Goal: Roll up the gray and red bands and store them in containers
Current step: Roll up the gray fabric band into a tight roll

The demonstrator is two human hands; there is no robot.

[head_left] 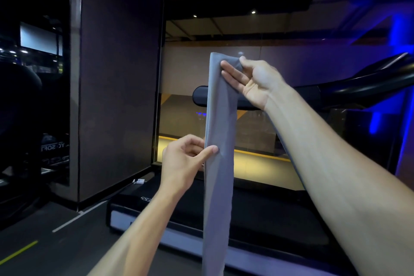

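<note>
A long gray band [218, 175] hangs straight down in front of me, from chest height to below the bottom of the view. My right hand [253, 80] holds its top end, thumb behind and fingers laid across the front, where the fabric bunches. My left hand [186, 159] pinches the band's left edge lower down between thumb and fingers. No red band and no container shows in this view.
A treadmill deck [257, 215] lies right below the band, with its handrail [367, 83] at the right. A dark wall panel [116, 87] stands to the left. A glass window [280, 69] is ahead. Floor with painted lines [74, 219] runs at lower left.
</note>
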